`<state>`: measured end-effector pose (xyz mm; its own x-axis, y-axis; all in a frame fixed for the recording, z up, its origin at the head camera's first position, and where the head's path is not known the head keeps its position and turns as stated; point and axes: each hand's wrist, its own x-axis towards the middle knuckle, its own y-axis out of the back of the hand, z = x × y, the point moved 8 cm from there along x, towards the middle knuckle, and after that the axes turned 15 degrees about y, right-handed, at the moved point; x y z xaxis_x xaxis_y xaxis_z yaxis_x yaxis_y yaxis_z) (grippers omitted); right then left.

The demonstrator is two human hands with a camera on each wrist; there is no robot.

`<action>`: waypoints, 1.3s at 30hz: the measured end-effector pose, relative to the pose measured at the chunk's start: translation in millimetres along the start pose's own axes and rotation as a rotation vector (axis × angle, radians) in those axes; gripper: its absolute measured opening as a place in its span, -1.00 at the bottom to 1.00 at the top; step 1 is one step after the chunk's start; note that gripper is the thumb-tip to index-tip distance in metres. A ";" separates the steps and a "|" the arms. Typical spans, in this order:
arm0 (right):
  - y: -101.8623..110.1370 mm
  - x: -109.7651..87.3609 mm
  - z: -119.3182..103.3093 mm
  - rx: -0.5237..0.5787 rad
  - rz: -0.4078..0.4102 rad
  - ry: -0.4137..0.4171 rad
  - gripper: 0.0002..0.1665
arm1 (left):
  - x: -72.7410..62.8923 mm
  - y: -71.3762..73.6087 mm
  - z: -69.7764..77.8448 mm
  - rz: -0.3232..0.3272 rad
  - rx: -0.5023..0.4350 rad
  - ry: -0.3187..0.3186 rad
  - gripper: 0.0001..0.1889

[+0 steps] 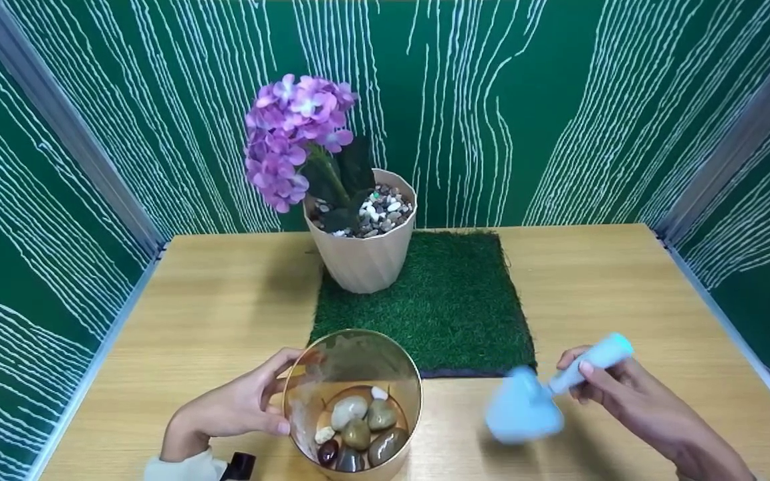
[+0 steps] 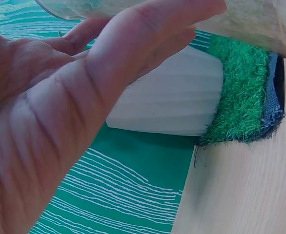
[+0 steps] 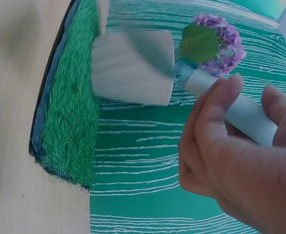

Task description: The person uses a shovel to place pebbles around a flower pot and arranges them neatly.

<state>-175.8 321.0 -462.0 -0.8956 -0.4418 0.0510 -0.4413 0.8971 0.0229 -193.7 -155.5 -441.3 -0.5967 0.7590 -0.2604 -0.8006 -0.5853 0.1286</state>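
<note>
**A:** Where's my left hand (image 1: 234, 407) sitting?

**B:** I've got it against the left wall of the gold bowl (image 1: 351, 364), fingers and thumb wrapped round the side. The bowl is tipped, its open mouth turned up toward the head camera, and it stands on the wooden table (image 1: 224, 300) just in front of the near edge of the grass mat (image 1: 445, 300). In the left wrist view the palm fills most of the picture and the bowl's rim shows only at the top edge.

**A:** And inside the bowl?

**B:** I see smooth stones (image 1: 358, 431) pooled at the low side: pale, olive, brown and one dark red.

**A:** What about my right hand (image 1: 632, 394)?

**B:** It's clamped round the handle of a light blue scoop (image 1: 525, 407), thumb over the top, fingers curled beneath. The blade points left and down, toward the bowl, and is blurred. I read the scoop as just right of the bowl and apart from it, hovering over the table by the mat's near right corner.

**A:** Anything further back?

**B:** A beige ribbed pot (image 1: 365, 257) stands on the far left part of the mat, filled with small pebbles (image 1: 381, 210), with a purple flower (image 1: 295, 137) leaning left out of it. It's well apart from both my hands.
</note>
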 end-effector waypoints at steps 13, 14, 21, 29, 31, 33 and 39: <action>-3.3 4.1 -6.2 0.039 0.053 0.004 -0.55 | -2.4 -0.4 -2.6 0.001 -0.001 0.012 0.02; -3.2 3.9 -7.2 0.024 0.065 -0.003 -0.55 | -2.2 -0.4 -2.6 0.001 -0.001 0.016 0.02; -2.5 4.1 -22.2 -0.033 0.112 0.037 -0.52 | 2.7 -2.7 -0.4 0.013 0.031 0.050 0.00; -3.7 4.6 -41.2 -0.107 0.143 0.084 -0.51 | 15.4 -9.3 4.5 0.008 0.069 0.012 0.02; -4.5 4.5 -44.6 -0.100 0.146 0.101 -0.50 | 18.3 -11.7 5.2 -0.003 0.057 0.000 0.01; -5.7 4.3 -48.1 -0.091 0.149 0.131 -0.50 | 20.8 -14.4 6.0 -0.008 0.048 -0.006 0.01; -8.7 4.7 -60.2 -0.057 0.152 0.212 -0.47 | 26.9 -21.9 8.5 -0.018 0.008 -0.008 0.06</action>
<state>-172.8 311.2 -401.8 -0.9170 -0.2971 0.2663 -0.2934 0.9544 0.0544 -192.6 -119.8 -442.9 -0.5823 0.7720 -0.2550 -0.8118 -0.5689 0.1315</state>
